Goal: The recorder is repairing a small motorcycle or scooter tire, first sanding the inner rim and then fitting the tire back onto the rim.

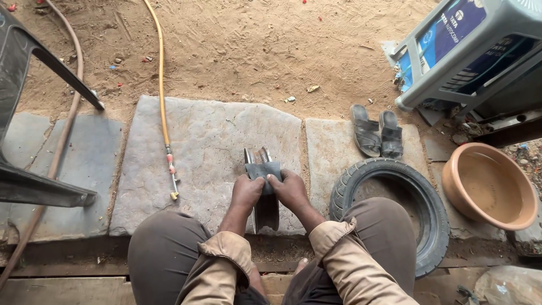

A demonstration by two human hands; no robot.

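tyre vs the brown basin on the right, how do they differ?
The tyre is black with a treaded rim and an open middle; the basin is smooth, tan and closed-bottomed. The tyre lies against the person's knee; the basin sits farther right, apart. Both are round and lie flat on the ground.

I get one view only, from the camera on the person's head, tilted steeply down and forward. It sits close above the fingers (pixel 275 179), with stone slabs (pixel 209 141) and sandy ground (pixel 254 51) spreading beyond them.
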